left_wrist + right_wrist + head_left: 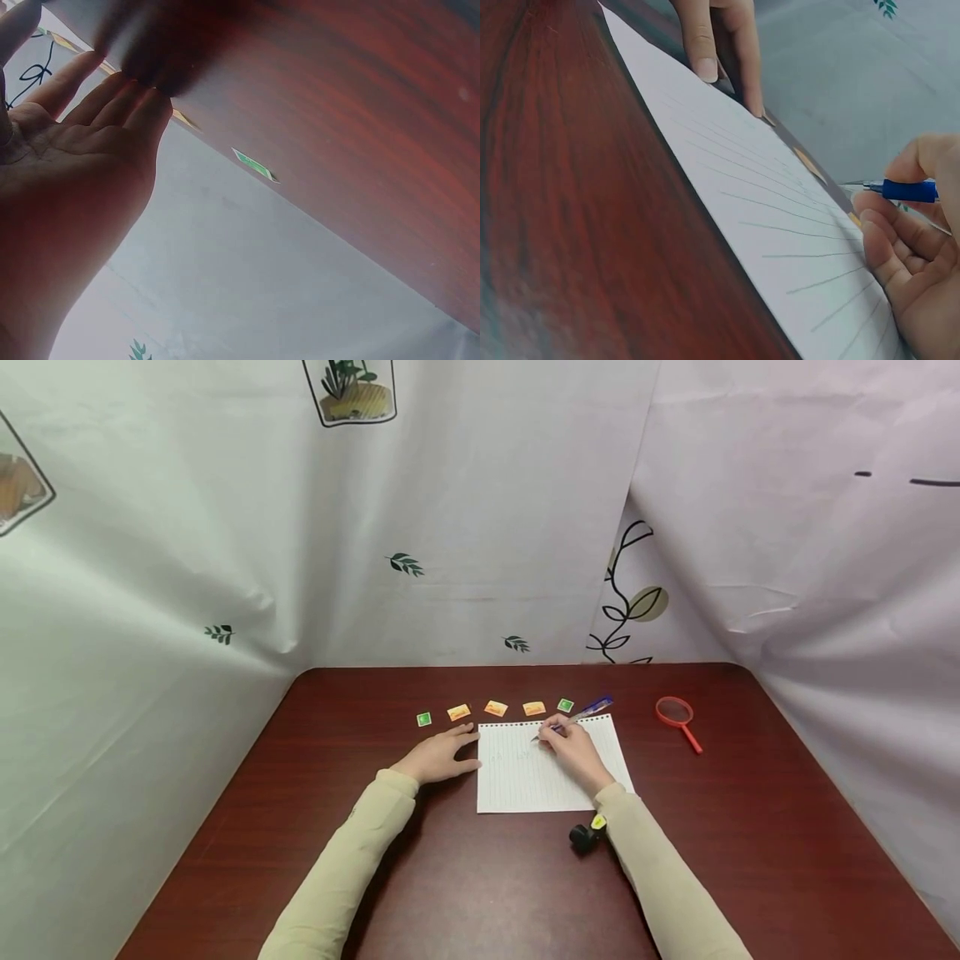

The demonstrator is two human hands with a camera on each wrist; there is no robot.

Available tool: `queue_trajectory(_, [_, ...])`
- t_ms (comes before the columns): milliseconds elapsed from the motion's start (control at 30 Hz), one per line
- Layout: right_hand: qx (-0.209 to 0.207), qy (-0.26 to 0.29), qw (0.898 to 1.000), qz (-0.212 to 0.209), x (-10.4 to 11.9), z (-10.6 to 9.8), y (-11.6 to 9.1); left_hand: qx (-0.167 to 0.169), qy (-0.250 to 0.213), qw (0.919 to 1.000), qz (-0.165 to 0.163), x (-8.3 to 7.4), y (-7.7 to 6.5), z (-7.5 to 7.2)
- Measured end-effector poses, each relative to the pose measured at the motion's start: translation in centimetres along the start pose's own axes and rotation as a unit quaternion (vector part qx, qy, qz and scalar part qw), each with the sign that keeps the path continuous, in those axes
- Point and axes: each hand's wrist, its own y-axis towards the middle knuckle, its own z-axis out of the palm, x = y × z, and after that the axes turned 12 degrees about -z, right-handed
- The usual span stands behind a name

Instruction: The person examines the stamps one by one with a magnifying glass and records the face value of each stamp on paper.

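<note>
A lined sheet of paper (517, 785) with a row of holes along its far edge lies on the table. My right hand (573, 752) pinches a blue pen (597, 706) between thumb and fingers over the sheet, its tip pointing down and left; the right wrist view shows the pen's blue grip (909, 190) and metal tip. Faint marks show on the paper's upper part. My left hand (441, 755) rests at the sheet's left edge with its fingers extended, fingertips right at the margin. In the left wrist view the left hand (90, 150) has its fingers nearly straight.
Beyond the sheet runs a row of small stamps: a green one (423, 719), orange ones (496, 708) and another green one (566, 704). A red magnifying glass (677, 714) lies to the right. A black object with a yellow label (583, 837) is by my right wrist. White cloth (465, 510) surrounds the table.
</note>
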Motion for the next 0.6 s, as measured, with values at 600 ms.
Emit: queue_trajectory(600, [0.012,-0.028,0.999,-0.024,-0.4,-3.0,-0.2,-0.002,0.002,1.0000,-0.006,-0.4,-0.2,-0.3])
